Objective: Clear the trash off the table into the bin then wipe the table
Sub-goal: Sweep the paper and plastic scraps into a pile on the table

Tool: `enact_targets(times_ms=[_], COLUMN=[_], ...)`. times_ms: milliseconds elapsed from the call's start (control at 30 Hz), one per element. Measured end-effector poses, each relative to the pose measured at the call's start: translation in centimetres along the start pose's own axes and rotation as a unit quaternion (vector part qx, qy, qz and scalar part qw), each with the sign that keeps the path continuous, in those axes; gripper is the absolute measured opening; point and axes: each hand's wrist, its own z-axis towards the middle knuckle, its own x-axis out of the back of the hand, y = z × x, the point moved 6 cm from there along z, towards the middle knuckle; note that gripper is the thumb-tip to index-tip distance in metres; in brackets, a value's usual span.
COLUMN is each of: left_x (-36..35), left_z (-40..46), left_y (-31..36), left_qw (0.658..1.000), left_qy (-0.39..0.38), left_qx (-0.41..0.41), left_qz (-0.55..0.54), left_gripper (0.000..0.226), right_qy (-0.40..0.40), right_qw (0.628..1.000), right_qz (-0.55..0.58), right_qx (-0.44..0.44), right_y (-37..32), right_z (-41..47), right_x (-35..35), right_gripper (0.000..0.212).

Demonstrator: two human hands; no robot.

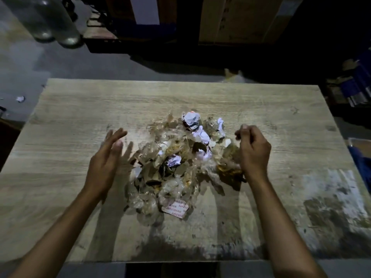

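Note:
A heap of trash point(176, 163) lies in the middle of the wooden table point(80, 109): crumpled white paper point(191, 119), clear plastic wrappers, dry leaves and a printed label point(175, 208). My left hand point(109, 155) is open, fingers spread, edge-on just left of the heap. My right hand point(254, 149) has its fingers curled at the heap's right edge, resting against an orange-brown wrapper point(228, 171); whether it grips anything I cannot tell. No bin is in view.
The table's right front part point(331, 197) shows pale smears and dark stains. Clear bottles point(58, 23) stand on the floor at the far left, cardboard boxes point(241, 21) behind the table, a paper scrap point(20, 98) on the floor left, blue items point(359, 157) at the right edge.

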Motion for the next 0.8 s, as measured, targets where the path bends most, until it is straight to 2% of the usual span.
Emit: enact_targets(times_ms=[67,100,200,333,433,533,567,633,700,733,800], left_x=[0.2,-0.4,-3.8,-8.5,-9.1,-7.0,-6.6,-7.8,-10.4,-11.4,-12.8], left_z=[-3.2,-4.6,-6.0,-3.2,-1.6,-1.8,-2.2,-3.7,-5.1,-5.5,-5.4], left_y=[-2.6,-3.3,-3.1,0.0,1.3,3.4,4.3,6.1,6.1,5.7,4.8], left_qw=[0.998,0.997,0.998,0.998,0.995,0.992,0.995,0.99,0.958,0.943,0.924], left_qy=[0.021,0.027,0.023,0.018,0.037,0.078,0.064,-0.04,-0.146,-0.168,-0.162], left_qx=[0.055,0.069,0.063,0.024,0.015,-0.031,-0.062,-0.111,-0.112,-0.106,-0.105], left_qz=[-0.023,-0.02,0.014,-0.06,-0.089,-0.089,-0.055,0.076,0.219,0.266,0.332], left_gripper=[0.056,0.061,0.068,0.064,0.067,0.06,0.065,0.081,0.099,0.104,0.097], right_qy=[-0.025,-0.044,-0.14,-0.256,-0.293,-0.324,-0.341,-0.375,-0.389,-0.379,-0.334], right_qw=[1.0,0.998,0.986,0.946,0.944,0.94,0.932,0.903,0.862,0.847,0.842], right_qz=[-0.019,-0.034,-0.09,-0.191,-0.146,-0.105,-0.124,-0.2,-0.28,-0.311,-0.345], right_qx=[0.004,-0.001,0.003,0.046,0.029,0.001,0.011,0.07,0.164,0.205,0.246], right_y=[0.8,1.2,2.2,1.5,0.9,0.1,-0.2,-0.3,0.3,0.6,1.2], right_z=[2.0,2.6,2.7,0.0,-0.7,-0.2,-0.5,-2.1,-4.4,-5.5,-6.8], right_x=[-1.4,-2.4,-6.1,-8.8,-7.7,-4.5,-3.5,-2.7,-3.2,-3.6,-4.0], right_gripper=[0.021,0.023,0.052,0.063,0.086,0.093,0.095,0.099,0.102,0.101,0.089])
